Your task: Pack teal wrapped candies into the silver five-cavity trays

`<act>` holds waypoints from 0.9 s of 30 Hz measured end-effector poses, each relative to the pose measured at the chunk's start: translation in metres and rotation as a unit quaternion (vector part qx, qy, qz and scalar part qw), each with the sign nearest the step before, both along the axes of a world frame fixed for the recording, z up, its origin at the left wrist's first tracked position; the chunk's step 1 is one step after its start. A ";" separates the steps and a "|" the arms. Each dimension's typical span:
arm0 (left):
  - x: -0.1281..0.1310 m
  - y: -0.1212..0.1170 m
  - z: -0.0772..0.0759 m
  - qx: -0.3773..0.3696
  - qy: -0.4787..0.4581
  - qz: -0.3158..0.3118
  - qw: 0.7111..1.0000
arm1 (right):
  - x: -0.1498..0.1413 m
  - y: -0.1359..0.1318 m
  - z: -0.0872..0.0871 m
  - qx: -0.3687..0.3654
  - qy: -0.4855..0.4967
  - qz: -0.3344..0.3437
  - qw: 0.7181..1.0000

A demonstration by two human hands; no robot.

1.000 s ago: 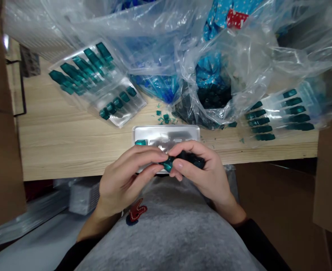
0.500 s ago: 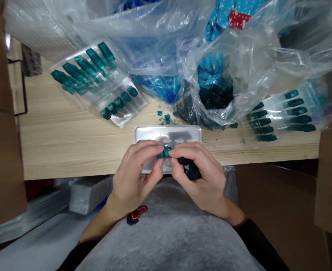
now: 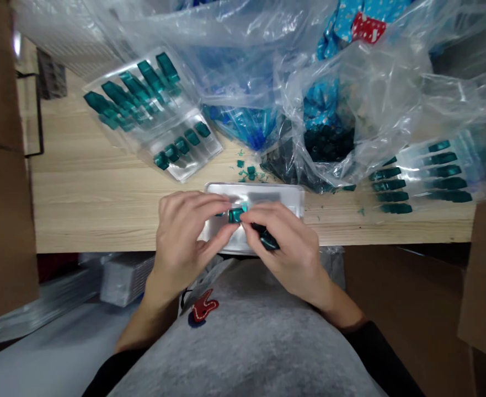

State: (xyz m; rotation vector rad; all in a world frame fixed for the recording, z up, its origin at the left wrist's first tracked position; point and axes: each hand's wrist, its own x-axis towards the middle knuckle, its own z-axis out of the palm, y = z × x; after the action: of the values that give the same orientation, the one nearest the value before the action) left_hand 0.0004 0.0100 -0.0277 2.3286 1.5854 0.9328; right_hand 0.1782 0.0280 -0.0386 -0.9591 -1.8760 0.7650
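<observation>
My left hand (image 3: 185,231) and my right hand (image 3: 286,242) meet over a clear plastic tray (image 3: 292,196) at the table's front edge. Thumb and fingers of both hands pinch one small teal foil-wrapped piece (image 3: 235,215) above the tray. My right hand also keeps several dark teal pieces (image 3: 267,240) tucked in its palm. The tray's pockets are mostly hidden under my fingers.
A filled tray of teal pieces (image 3: 151,105) lies at the back left, another filled tray (image 3: 425,173) at the right. Clear plastic bags (image 3: 329,110) with blue and dark pieces crowd the back. Loose teal bits (image 3: 246,171) lie behind the tray. Cardboard boxes (image 3: 3,165) flank the wooden table (image 3: 94,204).
Both hands have moved forward from over my lap to above the tray, carrying the teal piece. The view has shifted slightly.
</observation>
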 end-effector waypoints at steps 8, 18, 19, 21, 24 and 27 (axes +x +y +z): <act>-0.006 0.014 -0.014 0.007 -0.024 0.015 1.000 | -0.005 0.011 -0.009 0.155 -0.181 -0.021 0.971; -0.016 0.009 -0.008 -0.067 -0.018 -0.054 0.996 | 0.015 0.001 0.000 0.063 -0.113 0.029 0.991; -0.015 0.009 -0.007 -0.051 0.002 -0.056 0.997 | 0.019 0.000 0.002 0.013 -0.069 0.000 0.998; -0.014 0.008 -0.008 -0.009 0.045 -0.052 0.998 | 0.028 0.000 0.004 -0.090 0.008 -0.071 0.993; -0.012 0.007 -0.012 0.063 0.092 -0.046 0.993 | 0.038 0.001 0.002 -0.221 0.105 -0.097 0.965; -0.012 0.007 -0.016 0.091 0.102 -0.060 0.989 | 0.040 0.001 -0.002 -0.293 0.186 -0.041 0.937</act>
State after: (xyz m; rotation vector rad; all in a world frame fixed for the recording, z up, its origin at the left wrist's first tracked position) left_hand -0.0121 0.0167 -0.0441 2.6892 1.4636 0.8713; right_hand 0.2180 0.0291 -0.0406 -1.1448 -1.2838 1.3932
